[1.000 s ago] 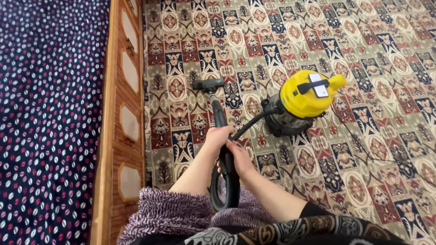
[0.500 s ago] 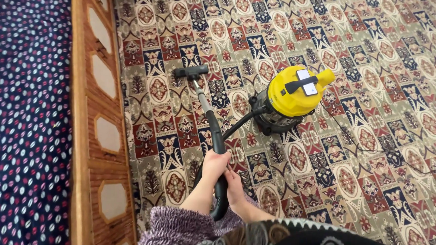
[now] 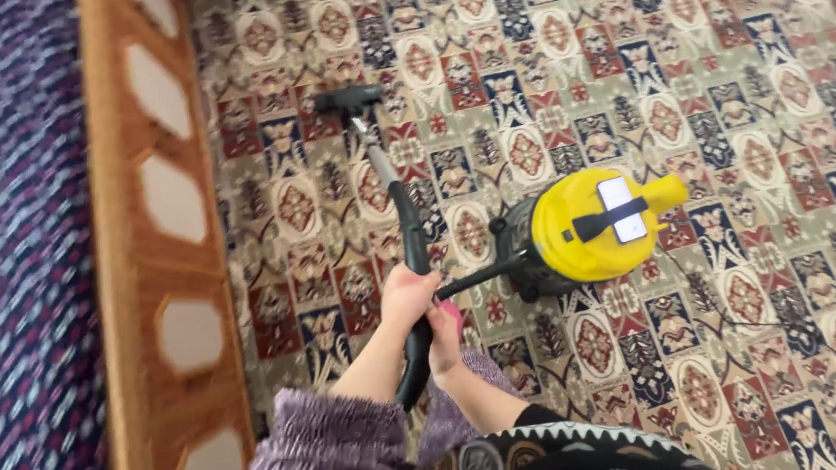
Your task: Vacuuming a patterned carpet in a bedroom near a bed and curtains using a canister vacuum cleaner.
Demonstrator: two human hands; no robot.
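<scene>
both hands grip the black vacuum wand [image 3: 408, 235] at centre frame, left hand [image 3: 407, 296] higher, right hand [image 3: 445, 339] lower, fingers wrapped tight to steer it. its floor nozzle [image 3: 349, 99] rests on the patterned carpet [image 3: 749, 109] upper left, near the wooden bed frame [image 3: 141, 249]; the yellow canister vacuum [image 3: 590, 225] sits right of centre.

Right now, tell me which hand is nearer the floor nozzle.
Left. The left hand grips the black wand higher up, toward the floor nozzle. The right hand holds the same wand just below it, closer to the body, so farther from the nozzle.
</scene>
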